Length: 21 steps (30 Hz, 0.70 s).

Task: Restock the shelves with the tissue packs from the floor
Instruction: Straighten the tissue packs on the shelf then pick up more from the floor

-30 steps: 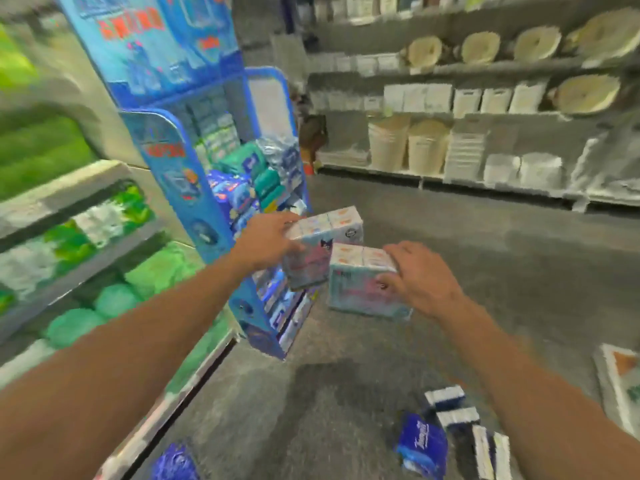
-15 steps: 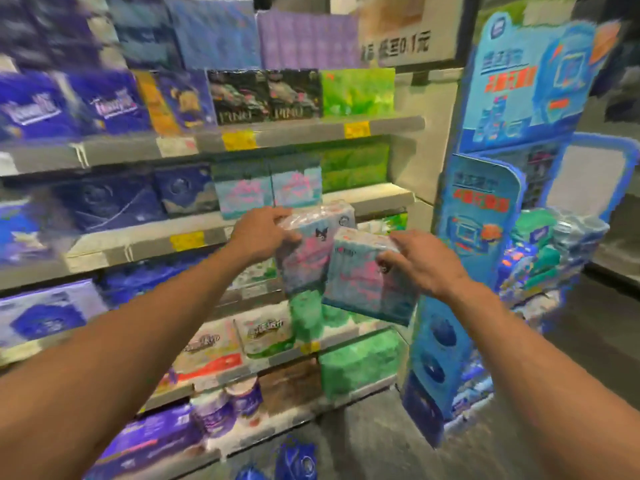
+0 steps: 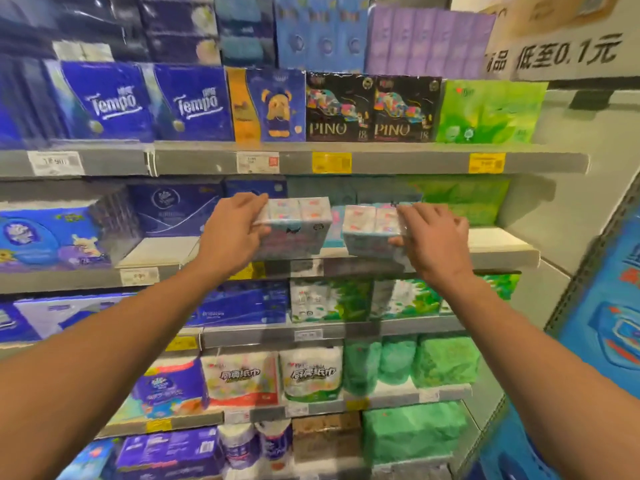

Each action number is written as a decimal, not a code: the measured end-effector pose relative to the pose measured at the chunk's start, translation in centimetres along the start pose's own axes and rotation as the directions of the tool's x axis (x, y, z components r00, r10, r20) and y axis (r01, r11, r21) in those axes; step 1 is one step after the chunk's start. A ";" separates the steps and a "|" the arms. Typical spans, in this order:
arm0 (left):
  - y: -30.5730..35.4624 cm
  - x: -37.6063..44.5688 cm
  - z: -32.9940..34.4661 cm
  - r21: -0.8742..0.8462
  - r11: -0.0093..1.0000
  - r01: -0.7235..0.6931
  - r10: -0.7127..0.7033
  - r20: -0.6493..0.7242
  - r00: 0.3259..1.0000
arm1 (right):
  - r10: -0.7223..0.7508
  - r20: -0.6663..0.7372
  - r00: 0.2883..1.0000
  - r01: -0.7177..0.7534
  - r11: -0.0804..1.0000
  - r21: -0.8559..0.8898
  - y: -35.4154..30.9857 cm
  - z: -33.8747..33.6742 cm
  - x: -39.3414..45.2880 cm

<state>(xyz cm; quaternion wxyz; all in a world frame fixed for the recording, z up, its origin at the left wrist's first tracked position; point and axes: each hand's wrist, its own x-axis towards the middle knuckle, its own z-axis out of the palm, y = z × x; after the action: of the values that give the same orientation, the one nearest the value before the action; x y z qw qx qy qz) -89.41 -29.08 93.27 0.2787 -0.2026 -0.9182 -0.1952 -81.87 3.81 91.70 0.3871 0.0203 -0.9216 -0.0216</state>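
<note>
Two pale pink-and-blue tissue packs are held at the front of the second shelf (image 3: pixel 498 259). My left hand (image 3: pixel 232 230) grips the left tissue pack (image 3: pixel 298 223) by its left side. My right hand (image 3: pixel 429 233) grips the right tissue pack (image 3: pixel 370 230) by its right side. Both packs sit at the shelf's front edge, side by side with a small gap. Behind them, similar teal and pink packs (image 3: pixel 334 226) stand deeper on the same shelf.
Dark blue Tempo packs (image 3: pixel 194 102), black PINO packs (image 3: pixel 374 109) and green packs (image 3: pixel 488 112) fill the shelf above. Kitchen-roll and green packs fill the lower shelves. A blue display stand (image 3: pixel 609 323) juts out at the right. A bare white shelf patch (image 3: pixel 495 239) lies right of my right hand.
My view has swung from the aisle floor to the shelves. Both hands have carried the two packs up and forward to the second shelf's front edge.
</note>
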 end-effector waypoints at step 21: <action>2.1 7.9 14.1 -0.238 0.959 0.156 -0.167 -0.028 0.986 | 0.277 0.088 0.957 -0.290 0.892 0.346 8.7 14.1 7.3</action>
<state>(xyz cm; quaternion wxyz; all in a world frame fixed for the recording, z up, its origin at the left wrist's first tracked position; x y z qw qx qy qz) -100.53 -18.60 87.56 0.2576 -0.1540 -0.8952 -0.3295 -97.23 12.47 87.57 0.3591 -0.0450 -0.9101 0.2017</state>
